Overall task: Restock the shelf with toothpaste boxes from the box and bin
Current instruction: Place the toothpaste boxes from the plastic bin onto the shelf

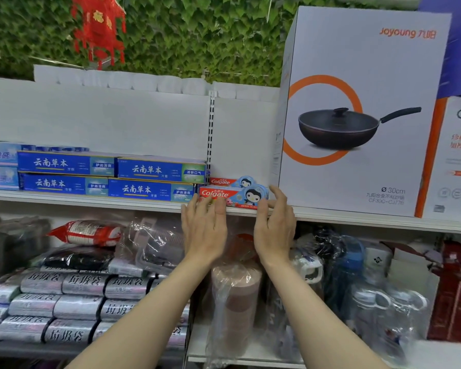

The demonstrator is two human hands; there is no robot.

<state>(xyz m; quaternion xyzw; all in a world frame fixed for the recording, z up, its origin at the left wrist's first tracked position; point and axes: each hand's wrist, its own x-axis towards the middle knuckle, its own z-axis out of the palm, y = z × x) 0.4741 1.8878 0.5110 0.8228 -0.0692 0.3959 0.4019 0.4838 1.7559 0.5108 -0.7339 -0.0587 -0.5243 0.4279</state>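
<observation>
Two red Colgate toothpaste boxes with a penguin cartoon lie on the white shelf (91, 202): a front box (234, 197) and a second box (229, 181) just behind it. My left hand (205, 230) is raised in front of the front box's left end, fingers straight, fingertips at its lower edge. My right hand (276, 225) is at the box's right end, fingers relaxed and spread, thumb reaching up beside it. Neither hand curls round the box. Blue toothpaste boxes (112, 177) are stacked two high to the left.
A large white Joyoung wok carton (357, 115) stands right of the Colgate boxes. Pale blue boxes (0, 166) sit at the far left. The lower shelf holds rolls of bin bags (64, 307), wrapped cups (234, 294) and bottles (383, 310).
</observation>
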